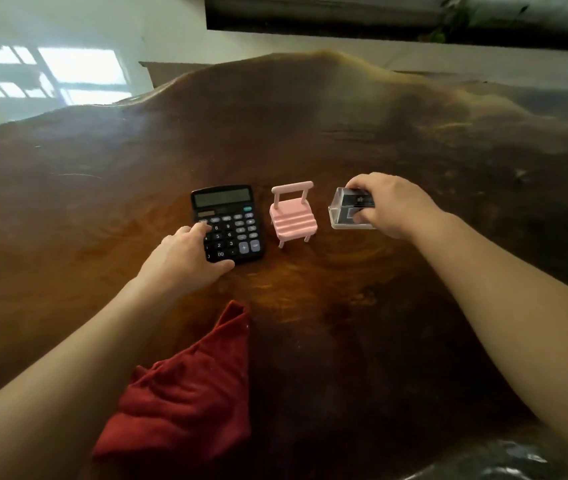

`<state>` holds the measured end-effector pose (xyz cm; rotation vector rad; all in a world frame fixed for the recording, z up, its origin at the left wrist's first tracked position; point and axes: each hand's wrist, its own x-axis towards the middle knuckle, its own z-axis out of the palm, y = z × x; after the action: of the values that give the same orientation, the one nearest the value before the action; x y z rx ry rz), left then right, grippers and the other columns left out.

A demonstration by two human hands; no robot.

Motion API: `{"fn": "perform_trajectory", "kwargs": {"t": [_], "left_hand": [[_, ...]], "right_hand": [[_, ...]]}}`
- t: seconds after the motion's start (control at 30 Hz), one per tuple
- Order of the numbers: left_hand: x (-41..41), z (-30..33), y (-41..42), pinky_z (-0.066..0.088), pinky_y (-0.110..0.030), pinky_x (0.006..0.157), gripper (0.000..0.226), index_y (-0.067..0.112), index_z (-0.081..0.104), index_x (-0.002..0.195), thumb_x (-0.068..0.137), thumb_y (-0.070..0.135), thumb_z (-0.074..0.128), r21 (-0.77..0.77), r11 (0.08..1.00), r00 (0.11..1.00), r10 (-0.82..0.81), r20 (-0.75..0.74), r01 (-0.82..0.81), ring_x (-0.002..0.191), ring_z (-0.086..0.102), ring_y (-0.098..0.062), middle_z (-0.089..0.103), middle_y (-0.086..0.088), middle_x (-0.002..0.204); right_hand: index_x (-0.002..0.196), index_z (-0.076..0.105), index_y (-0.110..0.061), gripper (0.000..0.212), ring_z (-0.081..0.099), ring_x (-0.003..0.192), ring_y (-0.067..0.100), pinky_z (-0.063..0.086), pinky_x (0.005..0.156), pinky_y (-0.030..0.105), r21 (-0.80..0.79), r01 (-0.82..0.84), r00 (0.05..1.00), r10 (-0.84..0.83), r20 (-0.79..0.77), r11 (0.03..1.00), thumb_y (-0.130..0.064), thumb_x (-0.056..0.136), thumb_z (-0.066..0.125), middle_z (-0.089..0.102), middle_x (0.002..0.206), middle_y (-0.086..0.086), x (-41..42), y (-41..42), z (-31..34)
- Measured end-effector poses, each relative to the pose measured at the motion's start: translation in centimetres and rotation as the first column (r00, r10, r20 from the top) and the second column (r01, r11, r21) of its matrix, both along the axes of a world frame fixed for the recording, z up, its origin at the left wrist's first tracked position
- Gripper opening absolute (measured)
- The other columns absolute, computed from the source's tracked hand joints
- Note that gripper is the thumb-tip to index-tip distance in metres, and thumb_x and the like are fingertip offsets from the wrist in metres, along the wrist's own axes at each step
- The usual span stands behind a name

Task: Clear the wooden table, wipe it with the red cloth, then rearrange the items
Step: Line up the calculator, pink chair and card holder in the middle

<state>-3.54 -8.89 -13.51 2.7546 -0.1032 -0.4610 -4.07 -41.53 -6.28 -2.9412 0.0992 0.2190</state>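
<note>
A black calculator point(232, 220) lies on the wooden table point(310, 140) near its middle. My left hand point(185, 258) grips the calculator's lower left corner, thumb under the front edge and a finger on the keys. To its right stands a small pink toy chair point(293, 216), upright and untouched. Further right is a clear plastic box with a black insert point(348, 209); my right hand point(393, 202) holds it from the right side, fingers on top and thumb in front. A crumpled red cloth point(189, 393) lies near the front edge, between my forearms.
The table has a wavy, irregular rim, and a pale tiled floor point(50, 67) shows beyond it at the left. A dark low ledge with green plant leaves point(448, 22) runs along the back. A grey shiny surface point(504, 459) sits at the bottom right corner.
</note>
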Motion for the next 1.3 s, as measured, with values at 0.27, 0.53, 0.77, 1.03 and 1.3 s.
{"fn": "perform_trajectory", "kwargs": {"t": [0.27,0.53,0.77,1.03,1.3], "left_hand": [[-1.2,-1.4,1.4,0.047,-0.043,0.096,0.078,0.026,0.044,0.144,0.079,0.062,0.07,0.01,1.0,1.0,0.0,0.029,0.0,0.122,0.054,-0.031,0.057,-0.006,0.135],[-2.2,-1.7,4.3,0.048,-0.045,0.098,0.073,0.026,0.046,0.141,0.08,0.06,0.068,-0.033,0.999,0.993,0.047,0.106,-0.043,0.123,0.053,-0.028,0.057,-0.004,0.134],[-3.4,-0.9,6.9,0.047,-0.044,0.099,0.062,0.025,0.05,0.139,0.087,0.054,0.065,-0.03,0.998,0.991,0.055,0.119,-0.052,0.125,0.052,-0.028,0.057,-0.003,0.135],[-6.9,0.6,10.1,0.05,-0.04,0.097,0.049,0.025,0.058,0.132,0.092,0.052,0.061,-0.03,0.999,1.0,0.026,0.011,-0.026,0.114,0.059,-0.021,0.063,0.002,0.127],[-12.9,-0.7,12.9,0.052,-0.038,0.096,0.062,0.03,0.062,0.126,0.08,0.071,0.062,0.006,0.996,0.982,-0.082,-0.168,0.084,0.115,0.058,-0.017,0.062,0.006,0.125]], "right_hand": [[0.134,0.055,-0.031,0.055,0.062,0.11,0.026,0.052,0.082,0.041,-0.007,0.1,0.995,-0.1,-0.03,0.995,-0.019,0.086,0.078,0.063,0.127,0.002,0.2,-1.5,-6.2],[0.14,0.051,-0.029,0.057,0.059,0.117,0.03,0.051,0.089,0.047,-0.02,0.163,0.984,-0.164,-0.066,0.986,-0.019,0.089,0.074,0.06,0.134,0.005,0.3,-1.1,-7.9],[0.156,0.032,-0.025,0.083,0.042,0.14,0.03,0.042,0.107,0.052,0.017,0.201,0.976,-0.199,-0.09,0.979,-0.018,0.087,0.078,0.041,0.156,0.008,-1.1,0.7,-6.0],[0.139,0.053,-0.026,0.049,0.049,0.127,0.024,0.047,0.098,0.043,0.136,0.075,0.997,-0.078,0.016,0.988,-0.033,0.093,0.069,0.054,0.137,0.004,-7.6,7.3,-4.5],[0.136,0.059,-0.02,0.046,0.055,0.123,0.02,0.043,0.105,0.034,0.382,-0.05,0.984,0.11,-0.137,0.923,-0.036,0.094,0.067,0.058,0.136,0.001,-14.7,17.6,-7.2]]}}
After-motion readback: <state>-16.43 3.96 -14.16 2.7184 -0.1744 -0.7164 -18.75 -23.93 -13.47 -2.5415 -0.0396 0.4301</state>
